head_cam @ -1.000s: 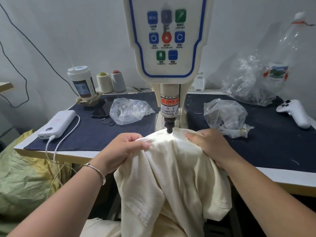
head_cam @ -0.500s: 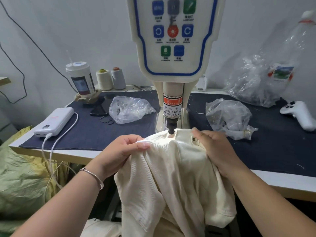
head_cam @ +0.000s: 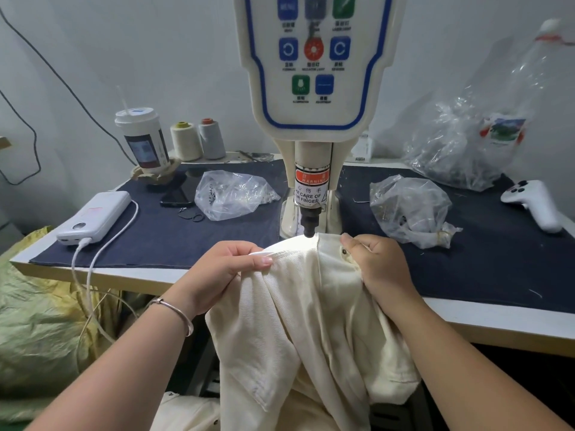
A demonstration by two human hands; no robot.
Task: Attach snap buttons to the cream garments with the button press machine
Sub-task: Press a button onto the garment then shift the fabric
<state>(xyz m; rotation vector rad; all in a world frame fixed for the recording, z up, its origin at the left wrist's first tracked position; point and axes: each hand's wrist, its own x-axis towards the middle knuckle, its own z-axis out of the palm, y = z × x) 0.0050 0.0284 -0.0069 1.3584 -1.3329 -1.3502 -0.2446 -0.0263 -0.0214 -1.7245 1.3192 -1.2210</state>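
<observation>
A cream garment (head_cam: 311, 321) hangs over the table's front edge, its top edge lit under the black punch tip (head_cam: 309, 233) of the button press machine (head_cam: 314, 88). My left hand (head_cam: 224, 269) pinches the cloth's edge left of the punch. My right hand (head_cam: 376, 265) grips the cloth on the right. A snap button (head_cam: 344, 251) sits on the fabric beside my right thumb.
Two clear plastic bags (head_cam: 231, 197) (head_cam: 407, 209) lie on the dark blue mat (head_cam: 161, 234) on either side of the press. A white power bank (head_cam: 95, 217) with cable, a cup (head_cam: 143, 141), thread cones (head_cam: 197, 140) and a white controller (head_cam: 533, 203) also stand there.
The cloth has slid a little to the right under the punch, and a fastened snap button has come into sight by my right thumb. Both hands keep their hold.
</observation>
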